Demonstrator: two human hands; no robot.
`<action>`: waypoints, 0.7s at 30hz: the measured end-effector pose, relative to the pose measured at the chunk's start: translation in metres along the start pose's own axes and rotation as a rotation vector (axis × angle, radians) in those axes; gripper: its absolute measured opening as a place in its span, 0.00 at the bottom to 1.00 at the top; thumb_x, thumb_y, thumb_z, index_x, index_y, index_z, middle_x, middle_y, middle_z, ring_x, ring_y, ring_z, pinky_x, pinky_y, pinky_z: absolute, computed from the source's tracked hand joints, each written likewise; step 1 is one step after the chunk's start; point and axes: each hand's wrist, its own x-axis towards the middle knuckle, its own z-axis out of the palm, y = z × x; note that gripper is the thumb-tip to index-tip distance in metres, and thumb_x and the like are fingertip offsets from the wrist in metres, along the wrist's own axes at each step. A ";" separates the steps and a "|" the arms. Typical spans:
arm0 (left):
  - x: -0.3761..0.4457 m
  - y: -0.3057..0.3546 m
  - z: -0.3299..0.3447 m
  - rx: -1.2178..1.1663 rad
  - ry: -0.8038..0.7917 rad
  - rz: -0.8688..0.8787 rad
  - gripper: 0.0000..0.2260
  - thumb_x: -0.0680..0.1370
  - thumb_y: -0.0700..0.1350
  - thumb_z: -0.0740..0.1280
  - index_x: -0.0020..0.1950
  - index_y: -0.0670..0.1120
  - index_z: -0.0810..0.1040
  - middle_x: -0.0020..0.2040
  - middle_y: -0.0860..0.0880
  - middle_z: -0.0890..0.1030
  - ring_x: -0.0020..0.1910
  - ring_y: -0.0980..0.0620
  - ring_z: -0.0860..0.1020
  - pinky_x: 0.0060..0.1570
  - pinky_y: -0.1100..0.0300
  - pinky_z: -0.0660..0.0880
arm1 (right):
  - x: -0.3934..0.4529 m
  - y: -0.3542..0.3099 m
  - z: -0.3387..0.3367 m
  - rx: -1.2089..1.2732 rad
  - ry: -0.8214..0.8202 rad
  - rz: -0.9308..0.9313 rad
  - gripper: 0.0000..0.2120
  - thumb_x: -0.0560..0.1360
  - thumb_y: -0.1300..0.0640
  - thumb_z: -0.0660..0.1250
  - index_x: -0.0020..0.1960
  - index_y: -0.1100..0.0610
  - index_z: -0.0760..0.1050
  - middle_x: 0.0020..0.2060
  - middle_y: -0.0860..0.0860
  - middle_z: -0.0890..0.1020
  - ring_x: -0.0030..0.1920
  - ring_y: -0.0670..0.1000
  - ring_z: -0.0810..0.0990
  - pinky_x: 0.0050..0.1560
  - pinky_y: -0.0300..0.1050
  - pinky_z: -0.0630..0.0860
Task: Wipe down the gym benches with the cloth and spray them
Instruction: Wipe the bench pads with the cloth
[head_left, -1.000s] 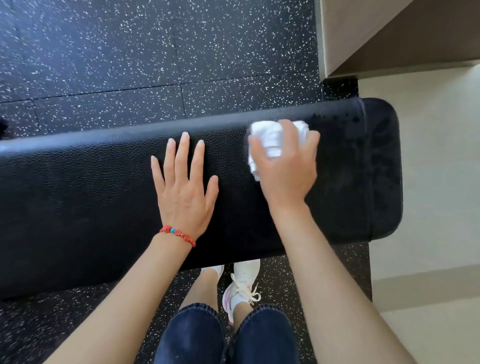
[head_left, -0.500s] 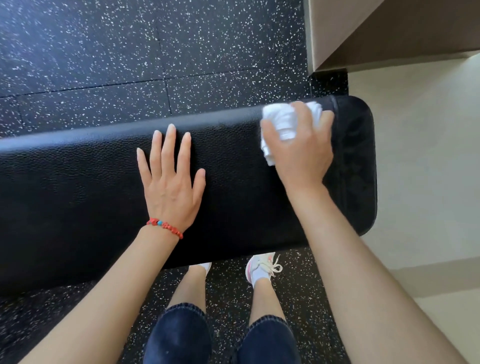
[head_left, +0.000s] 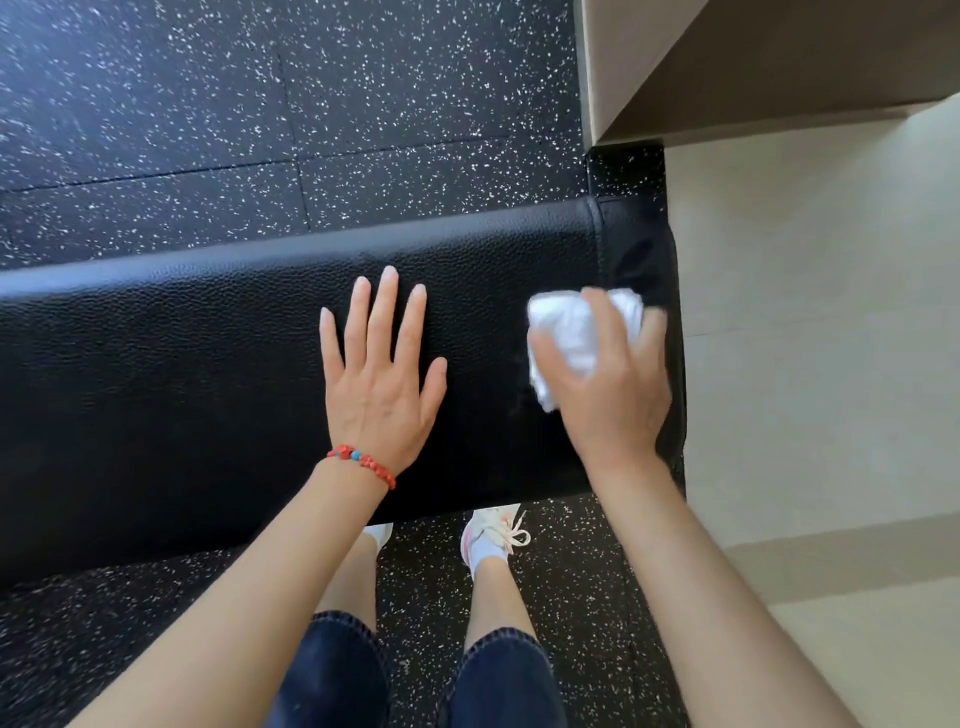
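Observation:
A black padded gym bench (head_left: 182, 374) runs across the view from the left edge to its rounded right end. My left hand (head_left: 382, 374) lies flat on the pad, fingers spread, a red bead bracelet on the wrist. My right hand (head_left: 608, 384) presses a crumpled white cloth (head_left: 566, 332) against the pad close to the bench's right end; the hand is blurred from motion. No spray bottle is in view.
Black speckled rubber flooring (head_left: 311, 104) surrounds the bench. A pale tiled floor (head_left: 821, 338) starts just past the bench's right end. A beige wall corner (head_left: 727, 67) stands at the upper right. My legs and white shoes (head_left: 493, 535) are below the bench's near edge.
My right hand has dragged the cloth from the far edge of the pad toward me and a little to the right. The left hand stays flat on the pad.

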 end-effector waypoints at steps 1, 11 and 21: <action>0.000 0.001 0.000 0.000 -0.001 -0.003 0.25 0.77 0.51 0.56 0.73 0.43 0.61 0.73 0.39 0.62 0.72 0.39 0.58 0.70 0.39 0.50 | -0.021 0.005 -0.003 0.001 -0.028 -0.011 0.23 0.67 0.41 0.69 0.55 0.56 0.78 0.42 0.60 0.73 0.36 0.58 0.74 0.32 0.39 0.64; 0.001 0.005 -0.002 -0.009 -0.012 -0.032 0.25 0.77 0.50 0.56 0.72 0.41 0.62 0.73 0.38 0.62 0.72 0.38 0.58 0.69 0.37 0.50 | -0.042 0.020 -0.005 -0.004 -0.070 -0.077 0.23 0.65 0.40 0.67 0.50 0.57 0.79 0.39 0.58 0.73 0.35 0.55 0.74 0.31 0.40 0.69; -0.003 0.039 0.001 -0.048 0.049 0.052 0.24 0.77 0.49 0.58 0.72 0.41 0.63 0.72 0.38 0.63 0.72 0.38 0.58 0.70 0.40 0.48 | 0.081 0.004 -0.004 0.089 0.038 0.130 0.24 0.66 0.37 0.64 0.53 0.53 0.76 0.50 0.56 0.74 0.45 0.57 0.75 0.36 0.42 0.63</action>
